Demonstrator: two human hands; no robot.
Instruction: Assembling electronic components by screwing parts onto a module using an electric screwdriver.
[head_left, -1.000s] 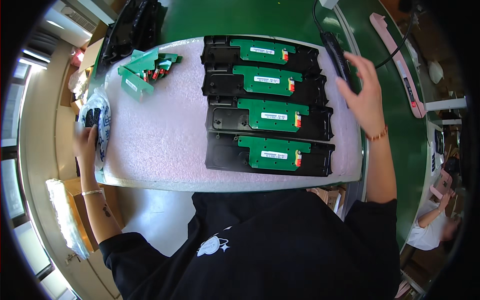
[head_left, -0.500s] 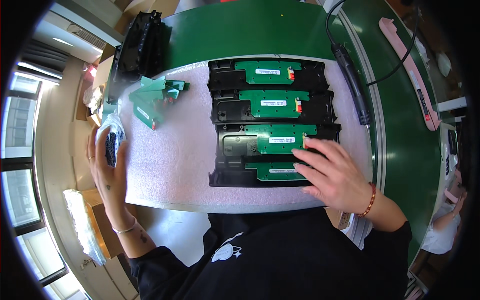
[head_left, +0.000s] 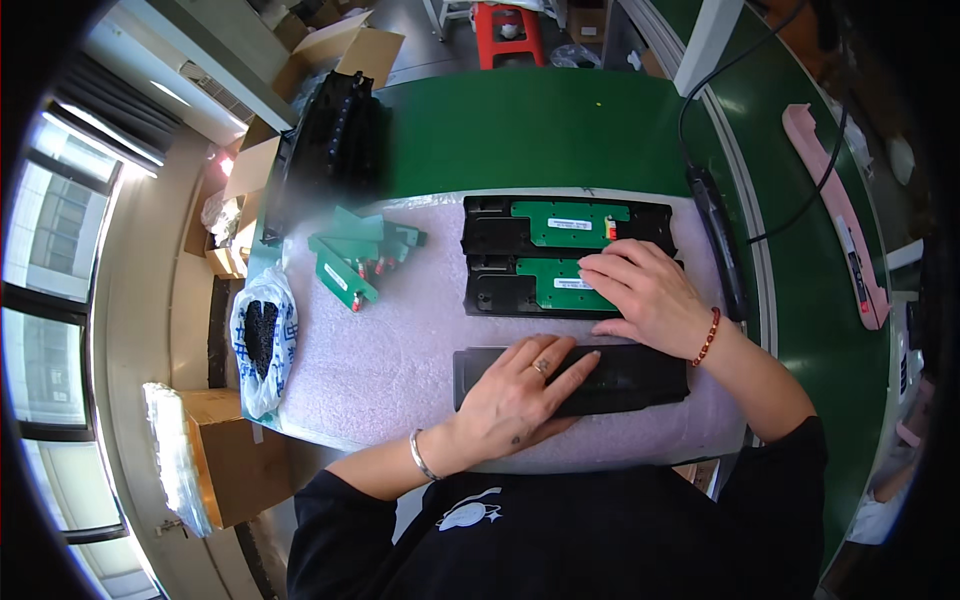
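My left hand (head_left: 522, 392) lies with fingers extended across a dark plastic panel (head_left: 640, 378) at the front of the foam mat; no board shows on the panel's visible face. Behind it, my right hand (head_left: 655, 295) reaches over the right end of a black plastic housing (head_left: 500, 298), fingers resting on its green circuit board (head_left: 560, 268) and thumb at the front edge. These fingers are apart from the thumb, and they cover the board's right end. A second black housing (head_left: 488, 237) with a green board (head_left: 540, 225) and a small red-and-white connector (head_left: 611, 228) sits just beyond.
Several loose green boards (head_left: 350, 250) lie piled at the mat's left. A bag of small black parts (head_left: 265, 340) stands at the left edge. Black housings (head_left: 335, 135) are stacked at the back left. A corded electric screwdriver (head_left: 718, 240) lies on the right, near a pink strip (head_left: 835, 210).
My left hand has left the bag and moved right onto the dark panel. Two boarded housings now show instead of four. The view has shifted, revealing more of the table's far side.
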